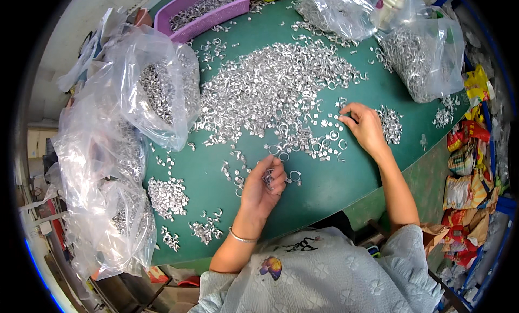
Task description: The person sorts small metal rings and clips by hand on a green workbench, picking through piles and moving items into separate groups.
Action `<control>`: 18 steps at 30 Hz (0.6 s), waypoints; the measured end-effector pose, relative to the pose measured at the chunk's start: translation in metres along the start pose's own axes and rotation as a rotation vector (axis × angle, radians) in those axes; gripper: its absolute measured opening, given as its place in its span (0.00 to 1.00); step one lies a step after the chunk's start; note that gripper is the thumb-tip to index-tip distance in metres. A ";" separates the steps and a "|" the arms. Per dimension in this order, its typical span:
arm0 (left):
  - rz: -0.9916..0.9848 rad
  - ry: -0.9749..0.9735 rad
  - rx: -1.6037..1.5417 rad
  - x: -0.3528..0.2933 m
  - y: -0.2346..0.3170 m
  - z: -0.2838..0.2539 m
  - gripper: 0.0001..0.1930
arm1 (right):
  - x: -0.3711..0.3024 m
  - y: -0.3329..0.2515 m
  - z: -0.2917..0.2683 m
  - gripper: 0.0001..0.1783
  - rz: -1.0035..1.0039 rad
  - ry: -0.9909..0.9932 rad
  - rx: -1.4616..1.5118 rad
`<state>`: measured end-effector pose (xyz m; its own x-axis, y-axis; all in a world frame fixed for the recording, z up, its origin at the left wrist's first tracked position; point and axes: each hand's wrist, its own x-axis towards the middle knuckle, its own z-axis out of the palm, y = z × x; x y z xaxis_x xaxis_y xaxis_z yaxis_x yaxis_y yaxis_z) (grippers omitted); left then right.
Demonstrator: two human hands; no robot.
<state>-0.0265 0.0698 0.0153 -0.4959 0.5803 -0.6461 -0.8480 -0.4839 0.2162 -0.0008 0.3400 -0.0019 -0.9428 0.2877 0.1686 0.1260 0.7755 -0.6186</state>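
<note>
On the green table [324, 194], a broad heap of small silver metal rings [265, 91] spreads out, some ring-shaped, some curved or flower-like. My left hand [263, 186] is curled palm-up at the near edge of the heap, with several small silver pieces [267, 178] in its fingers. Its thumb and forefinger tips are beside a loose ring [283, 156]. My right hand [365, 126] is at the heap's right edge, thumb and forefinger bent close together by scattered flower-like pieces [327, 122]. Whatever lies between those fingertips is too small to make out.
Clear plastic bags of silver pieces stand at left [157, 91] and far right [421, 59]. A purple basket [203, 13] sits at the back. Smaller piles lie at left [167, 197], near left [205, 230], and beside my right hand [389, 125]. Colourful packets [462, 188] line the right side.
</note>
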 end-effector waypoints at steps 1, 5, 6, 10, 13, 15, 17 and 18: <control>0.002 0.020 0.002 -0.001 -0.001 0.002 0.08 | -0.002 -0.001 0.000 0.07 0.006 0.018 -0.023; 0.004 0.004 -0.022 -0.004 0.003 -0.004 0.08 | 0.015 -0.014 -0.013 0.09 0.274 -0.260 0.426; 0.004 -0.003 -0.021 -0.004 0.002 -0.004 0.08 | 0.032 -0.020 -0.010 0.11 0.188 -0.271 0.480; -0.004 -0.008 -0.027 -0.005 -0.004 0.000 0.09 | 0.173 -0.102 -0.004 0.16 0.088 -0.220 0.721; 0.008 -0.013 -0.020 -0.012 -0.002 0.009 0.09 | 0.219 -0.126 0.000 0.18 0.026 -0.087 0.860; 0.041 -0.019 0.042 -0.015 0.002 0.001 0.10 | 0.198 -0.118 0.009 0.17 0.077 -0.216 0.984; 0.058 -0.059 0.062 -0.014 0.005 -0.009 0.10 | 0.145 -0.102 0.011 0.15 0.183 -0.375 0.883; 0.095 -0.034 0.123 -0.013 0.005 -0.009 0.10 | 0.116 -0.099 0.009 0.15 0.269 -0.397 0.721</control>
<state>-0.0223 0.0545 0.0183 -0.5789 0.5587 -0.5939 -0.8127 -0.4545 0.3646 -0.1257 0.2921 0.0722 -0.9640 0.0890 -0.2507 0.2605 0.1248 -0.9574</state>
